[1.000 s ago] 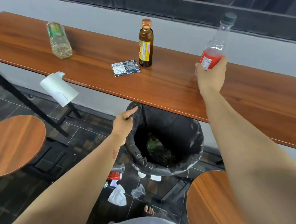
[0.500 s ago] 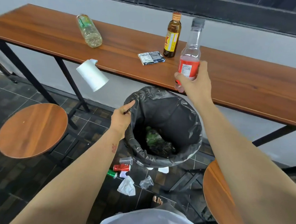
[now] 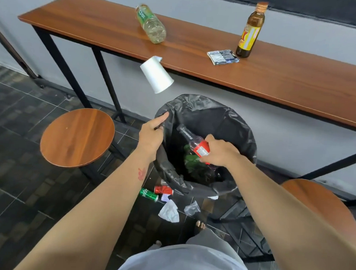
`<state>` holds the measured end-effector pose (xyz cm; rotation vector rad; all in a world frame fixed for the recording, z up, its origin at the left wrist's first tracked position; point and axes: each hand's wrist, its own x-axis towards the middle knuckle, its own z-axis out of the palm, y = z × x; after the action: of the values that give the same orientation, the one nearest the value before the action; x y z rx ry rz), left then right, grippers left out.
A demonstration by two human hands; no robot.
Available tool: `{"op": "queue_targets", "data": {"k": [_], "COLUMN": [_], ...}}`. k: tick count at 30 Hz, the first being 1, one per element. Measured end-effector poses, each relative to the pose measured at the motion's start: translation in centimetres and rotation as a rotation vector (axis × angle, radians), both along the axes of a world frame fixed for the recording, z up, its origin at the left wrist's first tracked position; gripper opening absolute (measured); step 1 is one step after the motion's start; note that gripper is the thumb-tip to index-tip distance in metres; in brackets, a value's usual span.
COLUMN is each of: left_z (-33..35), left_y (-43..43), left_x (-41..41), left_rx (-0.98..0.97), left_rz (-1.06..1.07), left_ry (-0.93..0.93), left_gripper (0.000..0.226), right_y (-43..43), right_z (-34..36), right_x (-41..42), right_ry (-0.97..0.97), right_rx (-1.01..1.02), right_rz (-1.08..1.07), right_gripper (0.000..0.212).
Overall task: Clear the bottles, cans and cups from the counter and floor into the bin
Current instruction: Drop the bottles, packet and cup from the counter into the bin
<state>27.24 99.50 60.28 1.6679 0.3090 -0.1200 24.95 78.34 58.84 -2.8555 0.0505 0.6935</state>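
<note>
My right hand (image 3: 220,151) grips a clear bottle with a red label (image 3: 194,142), tilted neck-first over the open mouth of the bin. My left hand (image 3: 151,133) pinches the black liner at the left rim of the bin (image 3: 243,130). On the wooden counter (image 3: 279,78) lie a clear bottle with a green label (image 3: 152,25) on its side and an upright brown glass bottle (image 3: 250,31). A white paper cup (image 3: 156,75) hangs over the counter's front edge. A red can (image 3: 163,189), a green can (image 3: 149,194) and a crumpled clear cup (image 3: 192,208) lie on the floor by the bin.
A small printed packet (image 3: 222,57) lies on the counter by the brown bottle. Round wooden stools stand left (image 3: 77,136) and right (image 3: 322,206) of the bin. White crumpled paper (image 3: 169,211) lies on the dark tiled floor near my bare toes (image 3: 201,224).
My right hand has brought the red-labelled bottle down from above the counter into the bin's mouth and tipped it. The view has shifted right and down. My left hand stays on the liner.
</note>
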Motion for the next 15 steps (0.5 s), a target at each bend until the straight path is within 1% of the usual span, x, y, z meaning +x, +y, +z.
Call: {"op": "queue_targets", "data": {"k": [2, 4, 6, 8, 11, 13, 15], "left_z": [0.4, 0.8, 1.1, 1.0, -0.3, -1.0, -1.3], "left_y": [0.1, 0.1, -0.2, -0.5, -0.7, -0.7, -0.8], "left_x": [-0.3, -0.4, -0.2, 0.1, 1.1, 1.7, 2.3], "left_rx": [0.013, 0.022, 0.031, 0.053, 0.092, 0.116, 0.142], "left_rz": [-0.043, -0.075, -0.086, -0.069, -0.004, 0.031, 0.054], "left_ry": [-0.029, -0.05, -0.054, -0.046, 0.002, 0.04, 0.051], "left_gripper": [0.051, 0.05, 0.05, 0.051, 0.055, 0.059, 0.061], "right_y": [0.6, 0.6, 0.2, -0.2, -0.6, -0.9, -1.2], "right_z": [-1.4, -2.2, -2.4, -1.8, 0.1, 1.3, 2.4], "right_x": [-0.2, 0.0, 0.5, 1.1, 1.7, 1.8, 2.0], "right_ry": [0.026, 0.042, 0.031, -0.022, -0.2, -0.381, -0.61], "right_rx": [-0.059, -0.087, -0.055, -0.006, 0.077, 0.123, 0.18], "right_rz": [-0.002, 0.006, 0.006, 0.012, 0.038, 0.061, 0.077], "right_gripper": [0.077, 0.075, 0.067, 0.064, 0.067, 0.064, 0.059]}}
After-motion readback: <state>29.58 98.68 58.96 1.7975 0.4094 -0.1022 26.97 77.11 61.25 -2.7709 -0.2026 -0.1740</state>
